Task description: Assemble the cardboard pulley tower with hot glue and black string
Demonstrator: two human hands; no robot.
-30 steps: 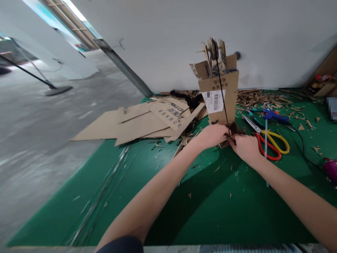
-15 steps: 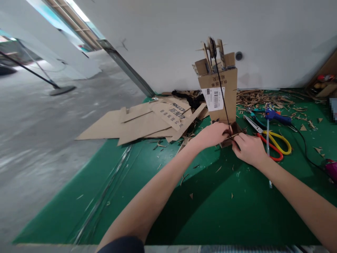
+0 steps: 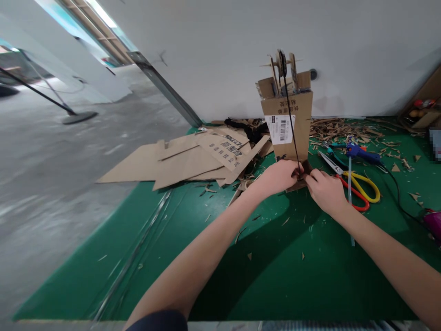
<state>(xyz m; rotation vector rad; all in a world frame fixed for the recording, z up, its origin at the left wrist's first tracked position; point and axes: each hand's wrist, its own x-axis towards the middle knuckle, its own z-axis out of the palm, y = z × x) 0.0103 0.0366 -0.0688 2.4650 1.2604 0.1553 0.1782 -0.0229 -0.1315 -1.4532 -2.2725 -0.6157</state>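
Observation:
A cardboard tower [image 3: 300,131] with a white label stands upright before me, with a cardboard pulley wheel [image 3: 281,63] on a thin stick at its top. From the wheel a black cord [image 3: 292,133] runs down the front to my fingers. My left hand [image 3: 283,175] is closed around the lower end of the cord. Close beside it, my right hand [image 3: 325,189] pinches at the same spot, its fingertips nearly touching the left ones. Below them, a small open cardboard box [image 3: 294,187] at the tower's foot is partly hidden by both hands.
Scissors [image 3: 360,184] with red and yellow handles lie to the right, under the glue stick of a blue glue gun [image 3: 365,154]. Flat cardboard sheets [image 3: 193,158] spread out on the left. Cardboard scraps [image 3: 344,128] cover the green table's [image 3: 275,276] back, along the wall.
The top of the tower has shifted slightly to the right. My right hand has moved a little up, and the thin piece seen between my hands is now mostly covered.

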